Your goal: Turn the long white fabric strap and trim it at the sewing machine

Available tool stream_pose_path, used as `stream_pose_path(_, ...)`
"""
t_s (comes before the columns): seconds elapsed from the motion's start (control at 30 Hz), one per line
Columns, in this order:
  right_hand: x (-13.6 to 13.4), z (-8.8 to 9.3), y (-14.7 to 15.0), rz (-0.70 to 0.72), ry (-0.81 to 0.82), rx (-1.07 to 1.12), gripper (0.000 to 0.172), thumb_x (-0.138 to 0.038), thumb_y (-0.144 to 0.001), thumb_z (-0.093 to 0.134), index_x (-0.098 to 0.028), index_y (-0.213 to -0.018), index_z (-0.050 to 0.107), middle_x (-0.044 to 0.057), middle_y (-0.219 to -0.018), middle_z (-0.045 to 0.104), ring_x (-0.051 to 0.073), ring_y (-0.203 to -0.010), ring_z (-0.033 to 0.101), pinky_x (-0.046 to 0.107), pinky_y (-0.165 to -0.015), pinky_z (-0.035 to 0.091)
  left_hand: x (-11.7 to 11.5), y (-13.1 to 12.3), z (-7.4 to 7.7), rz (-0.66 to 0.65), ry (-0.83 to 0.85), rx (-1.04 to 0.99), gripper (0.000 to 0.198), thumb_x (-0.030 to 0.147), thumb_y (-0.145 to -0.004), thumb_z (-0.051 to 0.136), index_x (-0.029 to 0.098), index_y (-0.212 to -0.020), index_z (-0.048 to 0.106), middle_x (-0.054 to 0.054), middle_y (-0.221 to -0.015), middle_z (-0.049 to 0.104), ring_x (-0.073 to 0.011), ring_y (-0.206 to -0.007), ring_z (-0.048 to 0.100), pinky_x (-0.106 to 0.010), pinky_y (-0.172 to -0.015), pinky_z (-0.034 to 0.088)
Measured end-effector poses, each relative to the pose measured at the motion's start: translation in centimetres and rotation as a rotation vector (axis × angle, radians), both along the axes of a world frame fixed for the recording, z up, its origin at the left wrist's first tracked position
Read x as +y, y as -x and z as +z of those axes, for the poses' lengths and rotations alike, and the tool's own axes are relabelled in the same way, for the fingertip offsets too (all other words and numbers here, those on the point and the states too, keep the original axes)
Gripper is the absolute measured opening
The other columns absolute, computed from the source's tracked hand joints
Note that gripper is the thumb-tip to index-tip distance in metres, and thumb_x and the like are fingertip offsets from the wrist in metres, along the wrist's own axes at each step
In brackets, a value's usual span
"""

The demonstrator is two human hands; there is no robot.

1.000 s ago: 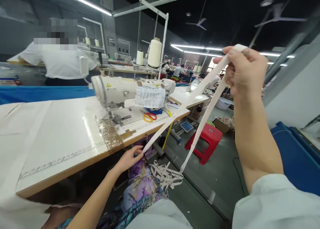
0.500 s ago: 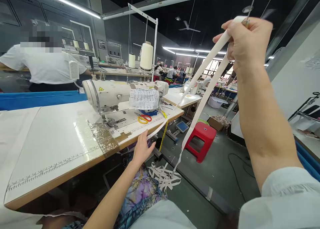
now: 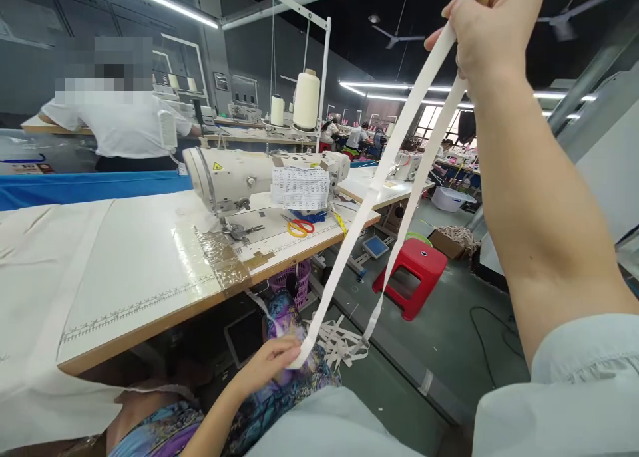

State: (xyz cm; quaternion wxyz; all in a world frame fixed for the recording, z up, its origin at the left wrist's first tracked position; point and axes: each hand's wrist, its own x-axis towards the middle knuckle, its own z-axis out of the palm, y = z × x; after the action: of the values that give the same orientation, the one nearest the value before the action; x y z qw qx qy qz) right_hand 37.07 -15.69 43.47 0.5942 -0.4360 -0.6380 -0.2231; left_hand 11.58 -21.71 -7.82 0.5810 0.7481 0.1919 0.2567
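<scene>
My right hand (image 3: 492, 28) is raised high at the upper right, closed round a long white fabric strip (image 3: 369, 204). The strip hangs down in two runs. One run slants down to my left hand (image 3: 269, 364), which pinches it low near my lap. The other run drops to a loose heap of the same strip (image 3: 344, 340) on the floor. A white sewing machine (image 3: 239, 177) stands on the table (image 3: 150, 271) to the left of the strip, with white cloth (image 3: 34, 277) spread over the table's left part.
Orange-handled scissors (image 3: 298, 228) and a yellow tape measure (image 3: 341, 222) lie by the machine. A red stool (image 3: 412, 271) stands on the floor beyond the strip. Thread cones (image 3: 305, 101) sit on a stand. A person in a white shirt (image 3: 120, 131) works behind the table.
My right hand has risen higher with the strip. My left hand has dropped from the table edge down toward my lap and now pinches the strip's lower run.
</scene>
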Motion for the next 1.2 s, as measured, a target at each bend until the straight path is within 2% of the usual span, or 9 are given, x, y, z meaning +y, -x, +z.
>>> stream_pose_path(0.1,1.8,-2.1,-1.1,-0.059,0.072,0.095,0.025,0.002,-0.075,0.058,-0.008,-0.053,0.056,-0.007,-0.036,0.041,0.013,-0.053,0.068,0.01,-0.044,0.034,-2.7,3.6,-1.0,-0.005,0.213,-0.024,0.053,0.06,-0.094,0.043,0.016,-0.08,0.067,-0.008,-0.084,0.067,-0.0199,-0.076,0.062,-0.03,-0.074,0.049)
stream_pose_path(0.17,2.7,-4.2,-1.7,-0.047,0.141,0.204,0.022,0.005,-0.077,0.058,-0.007,-0.059,0.06,-0.008,-0.034,0.043,0.007,-0.041,0.059,0.01,-0.039,0.031,-4.1,5.1,-1.9,0.09,0.298,-0.008,0.047,0.06,-0.093,0.046,0.017,-0.091,0.066,-0.007,-0.084,0.068,-0.0203,-0.076,0.063,-0.031,-0.076,0.05)
stream_pose_path(0.37,3.8,-9.9,-3.2,0.126,0.412,0.391,0.021,0.0,-0.093,0.047,-0.011,-0.081,0.06,-0.003,-0.051,0.065,0.002,-0.025,0.026,0.02,-0.03,0.016,-5.1,5.8,-4.3,0.324,0.236,0.003,0.046,0.061,-0.092,0.045,0.019,-0.09,0.065,-0.004,-0.083,0.068,-0.02,-0.074,0.063,-0.029,-0.074,0.051)
stream_pose_path(0.53,3.4,-11.4,-4.1,0.274,0.482,0.495,0.023,-0.006,-0.097,0.04,-0.015,-0.089,0.06,0.0,-0.064,0.071,0.004,-0.029,0.027,0.023,-0.033,0.015,-4.7,4.8,-6.0,0.458,0.139,0.079,0.046,0.061,-0.091,0.042,0.02,-0.084,0.064,-0.003,-0.077,0.068,-0.0197,-0.071,0.063,-0.028,-0.071,0.05)
stream_pose_path(0.7,3.0,-12.0,-5.2,0.209,0.458,0.544,0.02,-0.009,-0.097,0.04,-0.016,-0.098,0.058,0.004,-0.076,0.072,0.005,-0.036,0.039,0.024,-0.038,0.014,-5.0,4.5,-7.5,0.568,0.024,0.244,0.041,0.056,-0.088,0.042,0.021,-0.088,0.064,-0.002,-0.075,0.068,-0.0211,-0.072,0.063,-0.029,-0.07,0.046)
stream_pose_path(0.8,3.1,-12.7,-6.2,0.186,0.416,0.529,0.02,-0.01,-0.097,0.039,-0.015,-0.101,0.058,0.005,-0.077,0.07,0.005,-0.037,0.037,0.024,-0.041,0.015,-5.1,4.4,-8.0,0.614,0.002,0.314,0.04,0.054,-0.087,0.041,0.022,-0.089,0.064,-0.002,-0.077,0.069,-0.0213,-0.072,0.063,-0.028,-0.068,0.045)
stream_pose_path(0.97,2.8,-14.3,-7.6,0.203,0.394,0.556,0.022,-0.008,-0.093,0.038,-0.014,-0.094,0.06,0.003,-0.067,0.064,0.006,-0.035,0.033,0.024,-0.045,0.016,-4.9,5.0,-7.7,0.668,-0.007,0.351,0.04,0.054,-0.085,0.044,0.022,-0.086,0.066,-0.002,-0.078,0.068,-0.0212,-0.072,0.06,-0.028,-0.066,0.043)
stream_pose_path(1.07,1.5,-16.0,-8.9,0.153,0.413,0.58,0.02,-0.01,-0.089,0.044,-0.016,-0.083,0.062,0.003,-0.063,0.061,0.007,-0.034,0.03,0.026,-0.044,0.016,-4.9,6.1,-6.6,0.598,0.077,0.284,0.042,0.056,-0.086,0.044,0.02,-0.084,0.066,-0.001,-0.071,0.063,-0.0187,-0.067,0.056,-0.026,-0.062,0.042)
stream_pose_path(1.2,-1.1,-20.1,-11.5,-0.202,0.724,0.42,0.031,-0.021,-0.088,0.048,-0.02,-0.058,0.059,0.0,-0.046,0.047,0.01,-0.032,0.019,0.027,-0.041,0.013,-4.7,8.4,-4.1,0.491,0.273,0.196,0.048,0.062,-0.087,0.044,0.018,-0.081,0.064,0.003,-0.058,0.051,-0.0149,-0.057,0.048,-0.024,-0.056,0.039)
